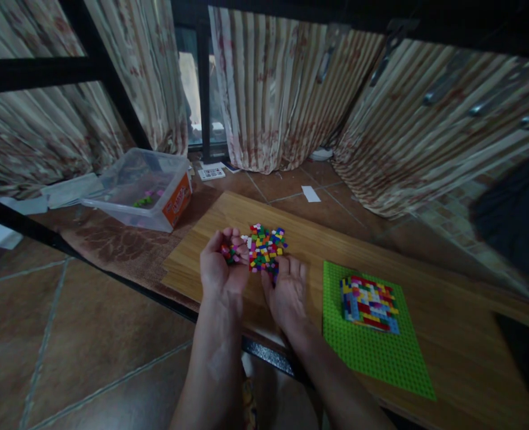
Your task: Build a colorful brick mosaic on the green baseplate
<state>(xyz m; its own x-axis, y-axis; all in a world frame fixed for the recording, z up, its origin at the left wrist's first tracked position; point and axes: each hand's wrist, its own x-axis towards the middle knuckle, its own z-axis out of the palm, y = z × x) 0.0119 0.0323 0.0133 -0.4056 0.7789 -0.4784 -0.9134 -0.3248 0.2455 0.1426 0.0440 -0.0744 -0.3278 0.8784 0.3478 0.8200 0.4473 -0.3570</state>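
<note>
A loose pile of small coloured building bricks lies on the wooden board in front of me. My left hand is turned palm up at the pile's left side, its fingers curled into a cup around several bricks. At the near right edge of the pile rests my right hand, thumb apart from its bent fingers, with a few dark bricks between them; no firm grip shows. To the right, a block built from many coloured bricks sits on a green studded baseplate.
A clear plastic box with an orange label holds some green and pink pieces at the left. The wooden board lies across a dark metal frame. A dark flat object is at the far right. Striped curtains hang behind.
</note>
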